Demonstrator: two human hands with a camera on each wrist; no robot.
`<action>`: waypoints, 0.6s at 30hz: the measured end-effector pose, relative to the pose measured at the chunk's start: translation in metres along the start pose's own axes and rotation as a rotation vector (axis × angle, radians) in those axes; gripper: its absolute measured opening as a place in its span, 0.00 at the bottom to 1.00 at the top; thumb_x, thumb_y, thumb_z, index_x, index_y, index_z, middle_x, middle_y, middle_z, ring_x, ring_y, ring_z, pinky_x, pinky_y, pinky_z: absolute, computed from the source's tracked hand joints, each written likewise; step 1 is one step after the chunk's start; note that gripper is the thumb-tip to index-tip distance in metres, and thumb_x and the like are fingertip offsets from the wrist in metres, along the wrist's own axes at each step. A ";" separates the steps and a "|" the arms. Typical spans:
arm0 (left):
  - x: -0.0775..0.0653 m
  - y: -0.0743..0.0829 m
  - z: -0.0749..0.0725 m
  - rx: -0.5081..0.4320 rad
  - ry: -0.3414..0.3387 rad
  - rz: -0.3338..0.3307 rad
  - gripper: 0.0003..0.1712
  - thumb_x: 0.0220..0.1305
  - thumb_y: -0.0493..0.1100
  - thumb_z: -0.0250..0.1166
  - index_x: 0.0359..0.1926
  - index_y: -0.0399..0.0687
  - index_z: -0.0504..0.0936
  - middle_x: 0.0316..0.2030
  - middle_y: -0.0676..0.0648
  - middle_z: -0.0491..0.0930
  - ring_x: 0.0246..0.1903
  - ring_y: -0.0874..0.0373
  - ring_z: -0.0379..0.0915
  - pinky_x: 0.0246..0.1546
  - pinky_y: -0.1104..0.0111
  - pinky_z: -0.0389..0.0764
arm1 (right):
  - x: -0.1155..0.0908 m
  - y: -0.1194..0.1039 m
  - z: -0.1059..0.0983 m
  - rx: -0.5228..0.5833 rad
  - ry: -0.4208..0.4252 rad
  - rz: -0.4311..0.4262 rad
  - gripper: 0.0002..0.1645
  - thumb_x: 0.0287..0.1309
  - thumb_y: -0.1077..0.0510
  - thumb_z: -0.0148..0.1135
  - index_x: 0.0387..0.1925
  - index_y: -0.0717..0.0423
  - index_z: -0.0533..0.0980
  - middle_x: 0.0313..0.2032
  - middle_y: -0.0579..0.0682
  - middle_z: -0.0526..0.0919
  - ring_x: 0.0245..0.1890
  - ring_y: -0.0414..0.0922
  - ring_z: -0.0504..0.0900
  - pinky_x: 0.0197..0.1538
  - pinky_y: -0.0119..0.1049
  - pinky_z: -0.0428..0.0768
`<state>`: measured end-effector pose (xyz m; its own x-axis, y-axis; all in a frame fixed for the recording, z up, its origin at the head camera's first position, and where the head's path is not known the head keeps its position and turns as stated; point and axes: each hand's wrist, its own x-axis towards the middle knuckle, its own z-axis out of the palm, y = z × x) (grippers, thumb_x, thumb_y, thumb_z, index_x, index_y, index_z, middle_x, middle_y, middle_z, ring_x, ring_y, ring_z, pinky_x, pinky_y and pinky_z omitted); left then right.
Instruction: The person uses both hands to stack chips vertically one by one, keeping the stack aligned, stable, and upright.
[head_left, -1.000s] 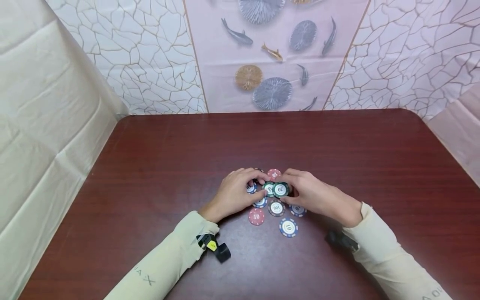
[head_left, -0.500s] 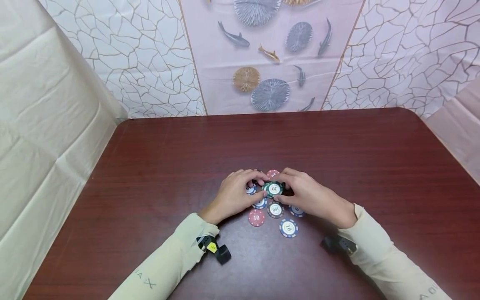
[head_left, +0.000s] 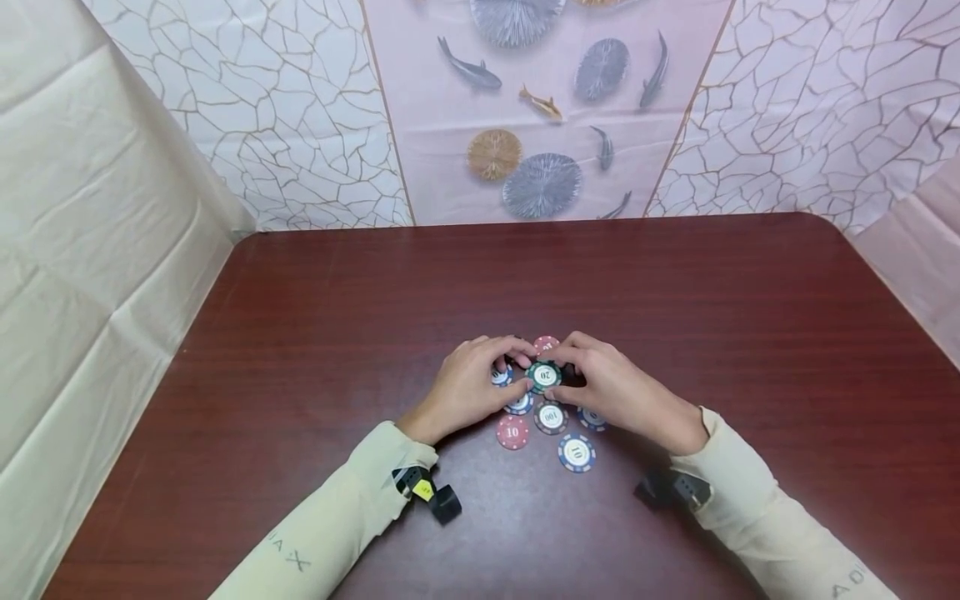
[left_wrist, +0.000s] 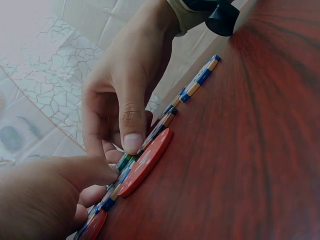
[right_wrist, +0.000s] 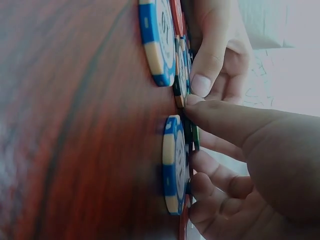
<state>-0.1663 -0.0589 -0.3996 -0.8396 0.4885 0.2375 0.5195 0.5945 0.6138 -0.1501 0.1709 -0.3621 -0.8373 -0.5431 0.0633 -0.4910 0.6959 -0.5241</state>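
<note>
Two green poker chips lie stacked near the table's middle, the top chip (head_left: 544, 377) marked 20 and nearly covering the one beneath. My left hand (head_left: 476, 383) holds the stack's left side, thumb in front and index finger behind. From the right, my right hand (head_left: 618, 387) pinches the stack between thumb and fingers. In the left wrist view a green edge (left_wrist: 124, 161) shows between the fingertips of both hands. A black chip (head_left: 551, 417) marked 100 lies just in front, and a blue chip (head_left: 518, 404) partly under my left thumb.
More chips lie flat around the hands: a red chip (head_left: 512, 433), a blue chip (head_left: 577, 452) nearest me, another blue chip (head_left: 592, 419) by the right hand, one (head_left: 501, 376) under the left fingers, and a red one (head_left: 546, 343) behind. The brown table (head_left: 360, 308) meets a patterned cloth backdrop (head_left: 315, 125).
My right hand has moved left, sliding the upper green chip from overlapping the lower one to sitting almost squarely on it. The left hand has stayed in place.
</note>
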 end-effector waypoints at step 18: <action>0.001 0.000 0.000 0.017 -0.004 0.014 0.18 0.64 0.48 0.75 0.55 0.62 0.86 0.41 0.63 0.85 0.38 0.65 0.73 0.49 0.61 0.74 | 0.002 -0.001 0.000 -0.013 -0.016 0.037 0.26 0.58 0.59 0.80 0.57 0.60 0.82 0.43 0.50 0.80 0.38 0.44 0.79 0.42 0.40 0.81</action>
<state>-0.1673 -0.0582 -0.3993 -0.8314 0.4998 0.2428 0.5340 0.5980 0.5977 -0.1508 0.1692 -0.3611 -0.8511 -0.5242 0.0305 -0.4628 0.7214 -0.5152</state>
